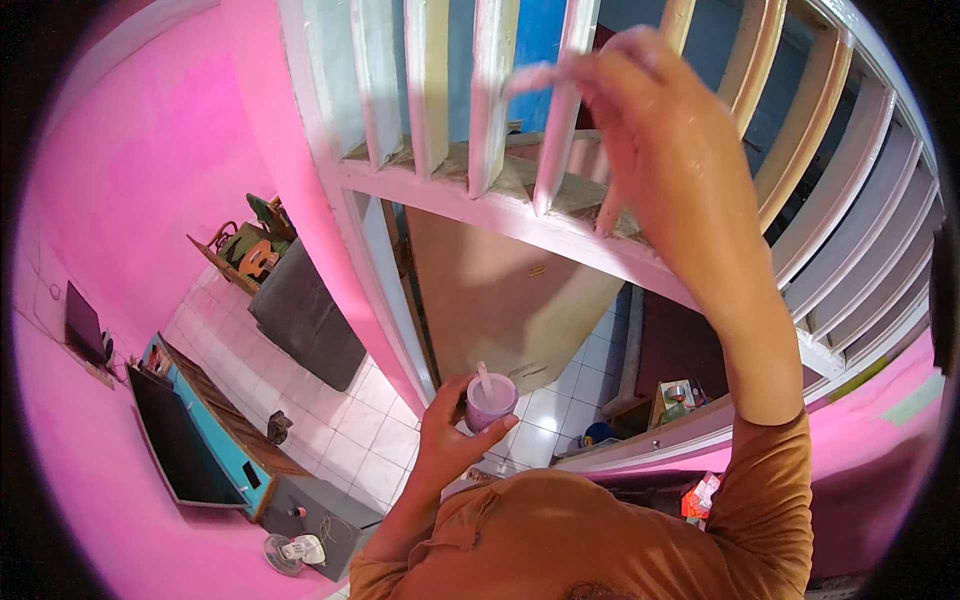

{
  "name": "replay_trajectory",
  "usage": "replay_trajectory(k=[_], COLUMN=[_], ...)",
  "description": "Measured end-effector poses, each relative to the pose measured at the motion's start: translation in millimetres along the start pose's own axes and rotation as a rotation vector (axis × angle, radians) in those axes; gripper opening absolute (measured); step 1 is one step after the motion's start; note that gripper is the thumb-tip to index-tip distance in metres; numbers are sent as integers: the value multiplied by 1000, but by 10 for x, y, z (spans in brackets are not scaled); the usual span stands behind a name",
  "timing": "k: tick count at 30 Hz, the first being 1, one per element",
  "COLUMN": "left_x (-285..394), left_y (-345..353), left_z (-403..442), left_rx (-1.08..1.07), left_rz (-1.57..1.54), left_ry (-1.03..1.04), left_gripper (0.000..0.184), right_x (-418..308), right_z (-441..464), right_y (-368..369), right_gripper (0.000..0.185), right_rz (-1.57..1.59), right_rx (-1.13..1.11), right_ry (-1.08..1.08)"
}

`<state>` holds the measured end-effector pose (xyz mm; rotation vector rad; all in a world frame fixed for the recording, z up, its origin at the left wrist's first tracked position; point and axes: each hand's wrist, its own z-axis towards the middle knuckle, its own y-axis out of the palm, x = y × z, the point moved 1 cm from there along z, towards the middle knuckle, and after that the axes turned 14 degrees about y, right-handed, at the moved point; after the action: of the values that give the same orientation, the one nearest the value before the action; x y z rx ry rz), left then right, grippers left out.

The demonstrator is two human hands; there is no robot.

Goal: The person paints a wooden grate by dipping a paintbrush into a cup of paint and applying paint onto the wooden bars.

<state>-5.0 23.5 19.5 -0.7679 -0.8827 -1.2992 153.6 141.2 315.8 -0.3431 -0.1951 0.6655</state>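
My left hand [448, 425] is wrapped round a small plastic cup [492, 402] of pale pinkish-white paint, held low in front of my body. A light-coloured stick [485, 378] stands up out of the cup. Raised high, my right hand [665, 125] pinches a thin paintbrush [537, 77], blurred, whose tip reaches left to an upright slat [490, 95]. Whether the tip touches the slat I cannot tell. The slats belong to a vent frame above a doorway. Several look white, while others, such as the slat [752, 60] on the right, are cream-yellow.
A brown door [510, 290] stands below the frame's crossbar [520, 220]. Down left are a grey sofa-like piece [310, 315], a wooden chair [235, 250], a television [180, 440] and a fan [285, 553]. White tiles [375, 435] cover the floor far below.
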Motion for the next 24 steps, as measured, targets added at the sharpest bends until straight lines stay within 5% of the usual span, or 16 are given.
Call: replay_trajectory(k=[2,7,9,16,24], left_x=[-18,3,13,-61,-59], left_y=[-1,27,35,45,52], left_z=[5,28,38,14,-3], left_rx=[-1,-4,-25,-29,0], left_rz=[2,-9,-10,16,3], left_ry=[2,-5,-23,6,10], left_gripper=[61,62,63,64,64], right_x=[-57,23,67,-12,43], right_z=[-127,-25,96,-147,-32], right_y=[24,137,72,139,132], right_gripper=[21,20,18,15,24], right_rz=[-12,33,53,-34,-39], right_rx=[-224,-173,33,-271,-131], right_ry=[48,-16,-65,-88,-114])
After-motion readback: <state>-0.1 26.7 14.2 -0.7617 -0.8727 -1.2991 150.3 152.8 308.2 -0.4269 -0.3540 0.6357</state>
